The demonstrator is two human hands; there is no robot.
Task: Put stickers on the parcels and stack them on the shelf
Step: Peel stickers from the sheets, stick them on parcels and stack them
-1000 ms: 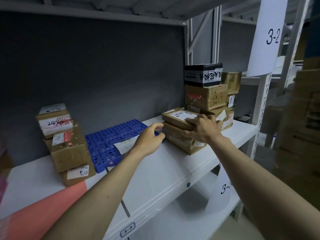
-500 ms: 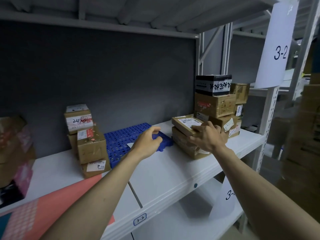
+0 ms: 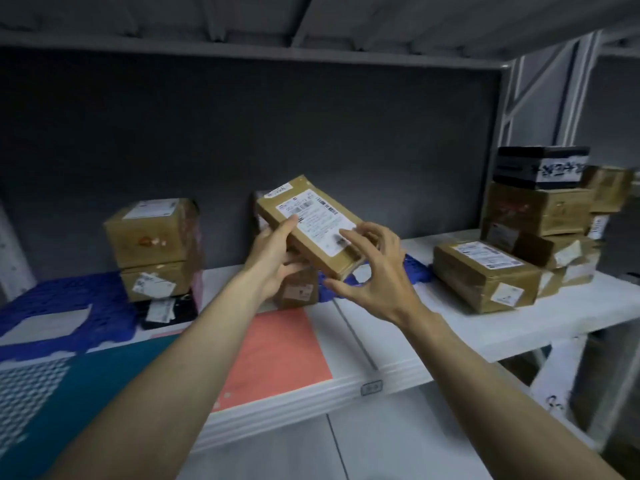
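**Flat parcel held above the shelf in both hands**

A flat brown parcel (image 3: 311,226) is held tilted in the air above the white shelf (image 3: 450,327), its printed label (image 3: 317,221) turned towards the camera. It is gripped from below and on its left edge by the left hand (image 3: 273,258), whose thumb is laid along the label's near corner while the fingers are curled beneath the box. The lower right end is met by the right hand (image 3: 374,271): the fingers are spread and bent over the label end, and the thumb is stretched out under the parcel's corner; how firmly this hand closes cannot be told.

Directly behind the grip a small carton (image 3: 299,292) is seen on the shelf beside a blue plastic grid (image 3: 412,268). To the right of the hands a long taped parcel (image 3: 485,271) is laid, with a pile of boxes (image 3: 540,209) behind it. To the left, stacked cartons (image 3: 152,247) are placed, and below the left forearm a coral sheet (image 3: 277,355) is spread.
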